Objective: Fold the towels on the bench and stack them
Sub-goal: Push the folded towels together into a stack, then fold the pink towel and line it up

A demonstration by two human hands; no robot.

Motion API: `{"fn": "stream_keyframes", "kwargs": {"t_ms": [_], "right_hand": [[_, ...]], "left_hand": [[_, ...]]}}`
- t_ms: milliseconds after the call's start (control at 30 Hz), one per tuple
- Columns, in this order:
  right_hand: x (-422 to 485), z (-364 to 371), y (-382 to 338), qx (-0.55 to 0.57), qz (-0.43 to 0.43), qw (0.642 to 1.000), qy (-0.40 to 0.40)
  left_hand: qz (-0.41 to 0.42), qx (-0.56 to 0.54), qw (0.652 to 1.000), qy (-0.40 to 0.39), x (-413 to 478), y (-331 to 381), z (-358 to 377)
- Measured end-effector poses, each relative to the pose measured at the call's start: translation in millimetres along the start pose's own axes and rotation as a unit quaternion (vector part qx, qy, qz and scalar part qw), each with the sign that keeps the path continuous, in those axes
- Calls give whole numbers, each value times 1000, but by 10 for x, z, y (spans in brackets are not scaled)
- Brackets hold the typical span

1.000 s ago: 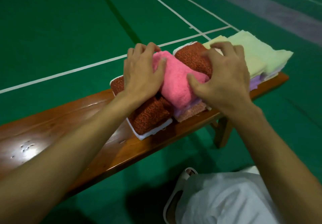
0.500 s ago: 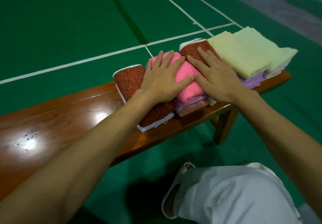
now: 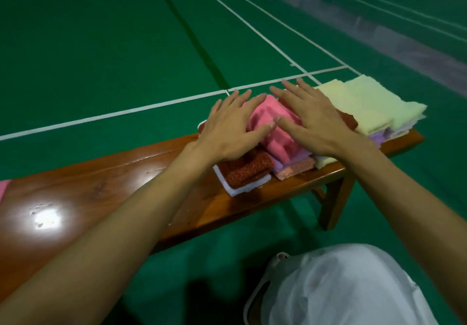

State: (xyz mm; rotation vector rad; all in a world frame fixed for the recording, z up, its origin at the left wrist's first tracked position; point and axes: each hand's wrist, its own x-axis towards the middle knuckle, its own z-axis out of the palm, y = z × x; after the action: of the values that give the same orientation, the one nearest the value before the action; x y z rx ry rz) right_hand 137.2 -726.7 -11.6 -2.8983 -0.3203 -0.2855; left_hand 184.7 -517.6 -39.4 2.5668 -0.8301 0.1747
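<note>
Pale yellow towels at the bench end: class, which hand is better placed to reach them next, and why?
Probably the right hand: it rests flat right beside the pale yellow towels, while the left hand lies farther off, on the pink towel's other side.

1. Left hand point(image 3: 227, 132): palm down, fingers point(image 3: 232, 102) straight and slightly spread, pointing away from the body; grips nothing.
2. Right hand point(image 3: 313, 122): palm down, fingers point(image 3: 293, 92) straight and fanned, angled toward the upper left; grips nothing.
3. Thumbs: both turned inward, tips just beside each other between the two hands.
4. Left forearm point(image 3: 121, 226): bare, extended from the lower left, wrist straight.
5. Right forearm point(image 3: 404, 198): bare, extended from the lower right, wrist straight.
</note>
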Motion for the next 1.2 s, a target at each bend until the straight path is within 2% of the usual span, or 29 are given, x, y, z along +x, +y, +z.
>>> {"fn": "stream_keyframes", "kwargs": {"t_ms": [267, 600, 700, 967, 1067, 1200], "right_hand": [[276, 243, -1079, 30, -68, 997, -18], [652, 1169, -2875, 82, -156, 980, -91], [643, 1460, -3455, 94, -191, 973, -94], [569, 2135, -4711, 136, -240, 946, -171], [535, 2282, -5001, 97, -251, 945, -187], [489, 2313, -5132, 81, -250, 952, -160]], "left_hand": [[-89, 35, 995, 35, -1004, -820, -695], [-235, 91, 967, 45, -2728, -2237, -1428], [-283, 99, 952, 53, -3255, -2580, -1539], [-423, 105, 898, 67, -4451, -3236, -1668], [-441, 97, 888, 83, -4674, -3383, -1718], [-462, 113, 869, 138, -4894, -3594, -1753]]}}
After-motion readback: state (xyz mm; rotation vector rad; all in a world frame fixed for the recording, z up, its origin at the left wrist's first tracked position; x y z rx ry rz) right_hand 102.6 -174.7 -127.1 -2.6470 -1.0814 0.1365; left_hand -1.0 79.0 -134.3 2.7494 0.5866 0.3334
